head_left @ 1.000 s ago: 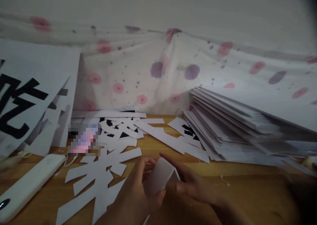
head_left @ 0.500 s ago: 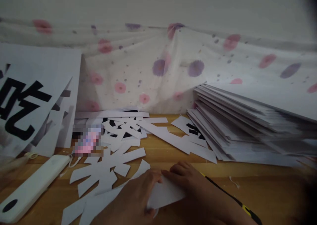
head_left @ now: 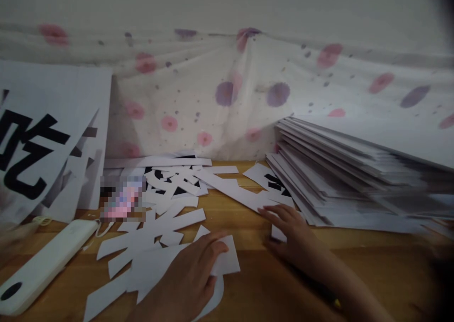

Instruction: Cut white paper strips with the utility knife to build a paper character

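Low in the middle, my left hand [head_left: 189,272] is closed, thumb and fingers round a small white card piece [head_left: 229,258]. More cut white paper [head_left: 152,265] lies under and beside that hand. To the right, my right hand [head_left: 292,232] is apart from it, fingers spread over the table near a small white piece [head_left: 278,233] below its fingertips. A dark tool with yellow parts [head_left: 319,289] lies partly hidden under my right forearm and is blurred.
Paper scraps [head_left: 177,185] cover the wooden table [head_left: 255,293] at centre left. A stack of white boards [head_left: 336,180] stands right. At left are a white elongated device [head_left: 46,265], a blurred-out pink item [head_left: 124,201] and sheets with black characters [head_left: 28,152]. A flowered cloth [head_left: 198,95] hangs behind.
My hands have parted. My right hand has moved up and right with its fingers opening, while my left hand has shifted slightly left with the white piece.
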Tool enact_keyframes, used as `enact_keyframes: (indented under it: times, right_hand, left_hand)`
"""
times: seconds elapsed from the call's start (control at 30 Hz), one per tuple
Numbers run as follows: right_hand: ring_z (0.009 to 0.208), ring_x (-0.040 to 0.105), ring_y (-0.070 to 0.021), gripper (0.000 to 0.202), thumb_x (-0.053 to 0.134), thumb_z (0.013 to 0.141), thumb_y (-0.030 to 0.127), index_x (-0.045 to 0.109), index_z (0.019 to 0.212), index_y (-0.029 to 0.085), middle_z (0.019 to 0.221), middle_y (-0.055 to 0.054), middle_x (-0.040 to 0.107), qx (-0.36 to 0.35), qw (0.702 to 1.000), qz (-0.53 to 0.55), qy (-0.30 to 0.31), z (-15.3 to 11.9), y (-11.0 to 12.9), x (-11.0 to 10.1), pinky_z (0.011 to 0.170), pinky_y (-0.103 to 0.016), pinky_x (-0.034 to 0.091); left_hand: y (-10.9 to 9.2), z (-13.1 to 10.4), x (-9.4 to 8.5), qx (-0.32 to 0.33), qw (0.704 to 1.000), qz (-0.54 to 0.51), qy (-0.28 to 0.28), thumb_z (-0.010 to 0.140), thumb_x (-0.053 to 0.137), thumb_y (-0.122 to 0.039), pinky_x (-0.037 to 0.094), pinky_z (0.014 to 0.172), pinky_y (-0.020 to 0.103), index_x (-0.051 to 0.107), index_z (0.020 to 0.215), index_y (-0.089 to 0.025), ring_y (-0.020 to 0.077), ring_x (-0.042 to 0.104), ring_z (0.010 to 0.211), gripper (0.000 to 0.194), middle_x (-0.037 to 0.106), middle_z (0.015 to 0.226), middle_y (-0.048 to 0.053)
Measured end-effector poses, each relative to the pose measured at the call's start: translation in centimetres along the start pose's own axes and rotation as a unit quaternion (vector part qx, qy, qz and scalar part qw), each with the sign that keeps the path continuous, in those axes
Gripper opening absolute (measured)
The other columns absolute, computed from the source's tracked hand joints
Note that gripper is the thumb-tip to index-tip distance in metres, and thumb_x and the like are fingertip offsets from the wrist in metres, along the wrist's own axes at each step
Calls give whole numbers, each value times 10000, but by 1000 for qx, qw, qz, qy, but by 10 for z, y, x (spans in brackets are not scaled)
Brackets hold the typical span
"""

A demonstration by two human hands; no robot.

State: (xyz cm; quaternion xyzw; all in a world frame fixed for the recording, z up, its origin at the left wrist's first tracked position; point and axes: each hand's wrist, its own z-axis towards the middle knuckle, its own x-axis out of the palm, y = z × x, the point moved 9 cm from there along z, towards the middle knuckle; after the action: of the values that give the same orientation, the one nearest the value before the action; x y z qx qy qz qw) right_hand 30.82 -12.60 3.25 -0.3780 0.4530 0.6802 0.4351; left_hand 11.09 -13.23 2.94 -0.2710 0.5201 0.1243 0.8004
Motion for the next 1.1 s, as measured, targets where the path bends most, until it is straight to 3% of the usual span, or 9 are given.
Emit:
enact_keyframes:
  times: [0.17, 0.33, 0.47, 0.57, 0.7, 0.8, 0.93, 1.03, 1.1]
  right_hand:
    - [797, 589, -171, 518, 689, 729, 287, 498, 1205, 221, 901, -24, 645, 55, 940, 315, 116, -7, 52, 42, 720, -296, 459]
    - [694, 570, -140, 237, 580, 749, 179, 570, 981, 228, 750, 27, 624, 141, 881, 412, 183, -13, 60, 63, 596, -246, 413]
    - [747, 589, -140, 285, 568, 695, 100, 564, 952, 221, 790, 29, 647, 125, 844, 469, 227, -11, 60, 59, 650, -245, 429]
    - [729, 572, -131, 350, 568, 681, 76, 559, 997, 226, 769, 44, 621, 114, 846, 462, 242, -11, 55, 60, 640, -239, 423]
    - [747, 572, -149, 431, 697, 675, 212, 550, 1080, 221, 837, 24, 622, 66, 835, 487, 248, -12, 62, 70, 641, -256, 431]
    - [774, 590, -173, 255, 632, 737, 249, 600, 987, 211, 841, 2, 642, 71, 852, 482, 193, -9, 58, 78, 665, -282, 443]
    - [687, 580, -185, 89, 579, 708, 234, 597, 791, 210, 719, -3, 627, 154, 897, 411, 55, -4, 21, 77, 638, -307, 443]
    - [697, 580, -204, 161, 539, 732, 348, 534, 836, 225, 729, -14, 602, 205, 889, 407, -32, -1, -11, 67, 650, -337, 469]
    - [675, 581, -208, 230, 537, 732, 419, 493, 859, 233, 705, -8, 579, 229, 878, 413, -78, 1, -27, 59, 635, -350, 493]
  left_hand:
    - [-2, 1, 3, 13, 999, 23, -18, 677, 391, 22, 488, 964, 416, 358, 1201, -240, 189, 486, 1222, 587, 476, 1355, 75]
    - [-6, 2, 2, 28, 999, 34, -21, 650, 411, 30, 512, 938, 423, 367, 1190, -224, 212, 514, 1194, 599, 503, 1323, 94]
    - [-11, 2, 3, 49, 998, 34, -36, 642, 407, 41, 518, 930, 407, 389, 1167, -199, 216, 534, 1165, 577, 523, 1294, 107]
    - [-15, 1, 6, 66, 995, 39, -56, 662, 411, 38, 512, 932, 404, 411, 1155, -178, 227, 534, 1157, 539, 536, 1266, 118]
    - [-26, 0, 12, 108, 991, 22, -72, 739, 451, 0, 489, 952, 378, 413, 1147, -176, 221, 515, 1163, 446, 538, 1257, 116]
    - [-30, 2, 15, 115, 992, 13, -55, 731, 494, -11, 488, 946, 384, 375, 1206, -182, 227, 507, 1162, 518, 516, 1282, 121]
    - [7, 5, -5, -11, 997, 8, -74, 717, 628, -157, 406, 1018, 495, 314, 1295, -233, 288, 399, 1272, 662, 402, 1388, 134]
    - [62, -8, -28, -152, 982, 5, -115, 819, 560, -337, 358, 1046, 506, 371, 1268, -236, 287, 354, 1315, 498, 349, 1428, 138]
    - [97, -23, -23, -231, 969, 3, -81, 843, 503, -462, 355, 1034, 530, 366, 1313, -207, 312, 342, 1326, 552, 328, 1448, 163]
